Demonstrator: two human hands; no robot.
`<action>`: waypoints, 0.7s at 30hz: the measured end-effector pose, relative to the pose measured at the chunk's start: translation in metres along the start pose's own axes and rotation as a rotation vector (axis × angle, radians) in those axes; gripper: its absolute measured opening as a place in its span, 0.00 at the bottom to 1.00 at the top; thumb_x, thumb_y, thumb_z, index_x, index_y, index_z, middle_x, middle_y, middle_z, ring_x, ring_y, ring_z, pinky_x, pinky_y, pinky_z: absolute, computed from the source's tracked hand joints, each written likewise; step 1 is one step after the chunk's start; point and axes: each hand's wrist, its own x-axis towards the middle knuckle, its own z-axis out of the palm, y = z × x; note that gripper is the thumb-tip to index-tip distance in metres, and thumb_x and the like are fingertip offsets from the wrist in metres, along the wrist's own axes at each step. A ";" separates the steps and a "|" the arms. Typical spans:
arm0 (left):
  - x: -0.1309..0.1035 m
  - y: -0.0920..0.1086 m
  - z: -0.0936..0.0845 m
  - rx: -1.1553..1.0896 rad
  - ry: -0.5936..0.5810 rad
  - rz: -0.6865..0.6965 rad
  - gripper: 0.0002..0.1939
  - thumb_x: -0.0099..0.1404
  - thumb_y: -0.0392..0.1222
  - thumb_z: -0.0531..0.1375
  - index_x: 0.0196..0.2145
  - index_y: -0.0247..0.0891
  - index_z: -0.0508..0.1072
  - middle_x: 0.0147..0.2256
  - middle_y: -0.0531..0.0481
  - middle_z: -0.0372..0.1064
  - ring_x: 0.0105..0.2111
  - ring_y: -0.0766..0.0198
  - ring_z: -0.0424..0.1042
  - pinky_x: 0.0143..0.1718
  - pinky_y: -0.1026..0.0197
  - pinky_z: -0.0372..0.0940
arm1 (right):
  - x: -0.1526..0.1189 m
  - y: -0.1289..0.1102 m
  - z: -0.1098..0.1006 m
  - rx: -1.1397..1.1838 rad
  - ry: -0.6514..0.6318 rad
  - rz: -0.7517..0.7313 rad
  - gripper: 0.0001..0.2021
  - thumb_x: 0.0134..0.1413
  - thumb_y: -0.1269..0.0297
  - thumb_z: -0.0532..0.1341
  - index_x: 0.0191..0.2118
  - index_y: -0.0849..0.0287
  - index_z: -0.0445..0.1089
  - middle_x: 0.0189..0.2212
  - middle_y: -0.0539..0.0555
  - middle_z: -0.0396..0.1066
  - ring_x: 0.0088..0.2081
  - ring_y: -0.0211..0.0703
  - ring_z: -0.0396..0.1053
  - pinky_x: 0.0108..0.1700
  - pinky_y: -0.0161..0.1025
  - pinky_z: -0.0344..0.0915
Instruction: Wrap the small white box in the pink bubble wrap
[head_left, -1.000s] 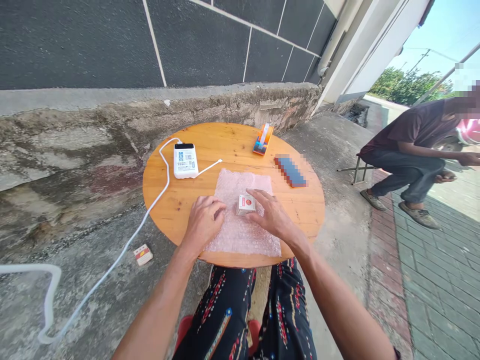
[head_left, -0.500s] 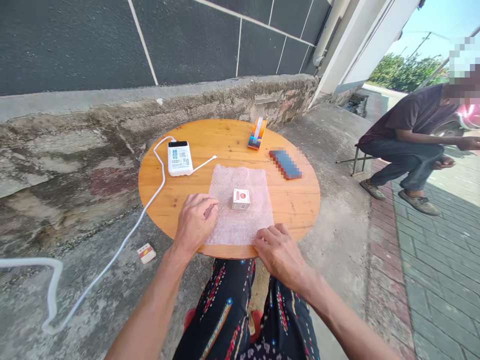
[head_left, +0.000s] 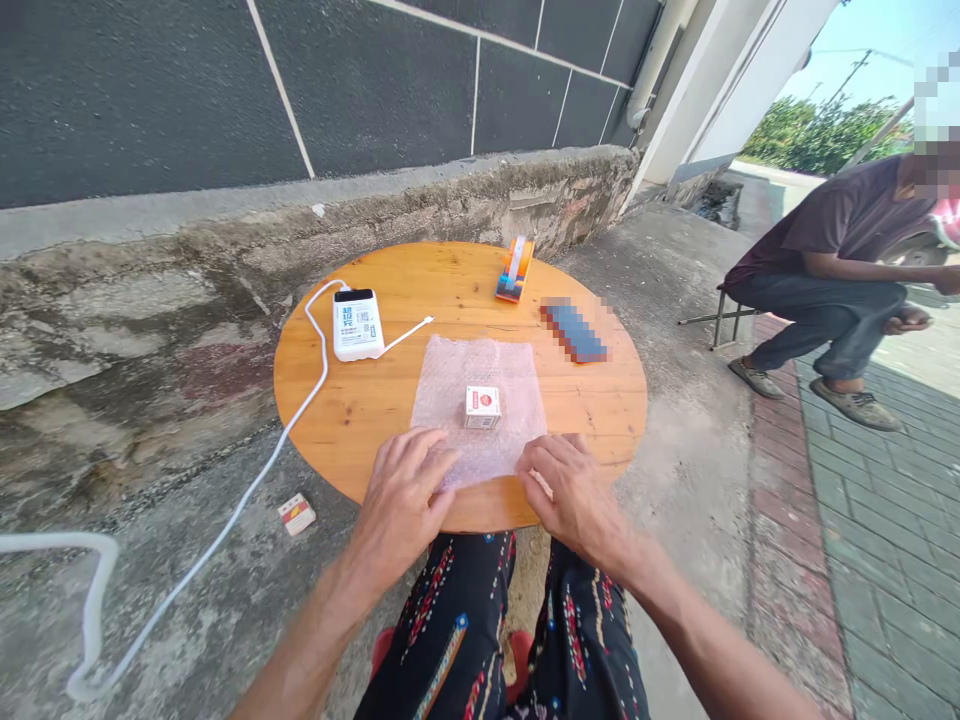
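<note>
**Both hands on the bubble wrap, little box in the middle**

So your left hand [head_left: 409,492] is at the near left corner of the bubble wrap [head_left: 442,375], fingers bent, and your right hand [head_left: 574,495] is at the near right corner, fingers curled too. Can't tell if either one is actually pinching the sheet. The small white box [head_left: 482,407] with red print sits on the wrap, between your hands and a bit beyond them, touching neither. Further out on your round wooden worktop [head_left: 330,420] you've got a white power bank [head_left: 358,328] to the left with a white cable [head_left: 247,495] running over the edge, an orange tape dispenser [head_left: 514,270] at the far side, and a pixelated flat blue item [head_left: 576,332] to the right. Off to your right, a person [head_left: 847,230] is sitting on a stool.
</note>
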 end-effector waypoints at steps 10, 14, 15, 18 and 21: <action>0.061 -0.007 -0.007 -0.113 0.063 -0.171 0.05 0.61 0.35 0.57 0.30 0.40 0.72 0.42 0.49 0.73 0.44 0.57 0.69 0.47 0.54 0.61 | 0.029 0.026 -0.007 0.188 0.124 0.112 0.19 0.56 0.60 0.61 0.52 0.57 0.62 0.41 0.56 0.72 0.43 0.50 0.69 0.47 0.47 0.59; 0.075 -0.012 -0.004 -0.186 0.006 -0.269 0.05 0.60 0.36 0.57 0.29 0.39 0.73 0.39 0.50 0.74 0.42 0.58 0.70 0.42 0.57 0.62 | 0.040 0.043 0.009 0.329 0.208 0.306 0.13 0.57 0.64 0.59 0.48 0.56 0.66 0.33 0.52 0.73 0.38 0.46 0.71 0.44 0.45 0.64; 0.078 -0.013 -0.003 -0.201 -0.006 -0.290 0.05 0.60 0.37 0.57 0.29 0.39 0.73 0.38 0.50 0.74 0.41 0.58 0.70 0.41 0.58 0.62 | 0.042 0.048 0.012 0.391 0.220 0.340 0.13 0.56 0.63 0.59 0.48 0.56 0.66 0.33 0.52 0.73 0.38 0.46 0.71 0.43 0.44 0.65; 0.083 -0.017 0.002 -0.238 -0.034 -0.330 0.06 0.60 0.38 0.56 0.30 0.40 0.74 0.36 0.51 0.74 0.39 0.60 0.71 0.39 0.60 0.62 | 0.046 0.059 0.022 0.618 0.227 0.391 0.14 0.56 0.60 0.59 0.48 0.56 0.66 0.37 0.54 0.72 0.39 0.45 0.72 0.41 0.41 0.67; 0.085 -0.019 0.005 -0.274 -0.052 -0.357 0.07 0.60 0.39 0.56 0.31 0.40 0.74 0.37 0.52 0.74 0.39 0.61 0.71 0.39 0.61 0.61 | 0.046 0.066 0.029 0.739 0.234 0.426 0.15 0.56 0.59 0.59 0.48 0.57 0.66 0.37 0.54 0.71 0.37 0.43 0.71 0.36 0.37 0.67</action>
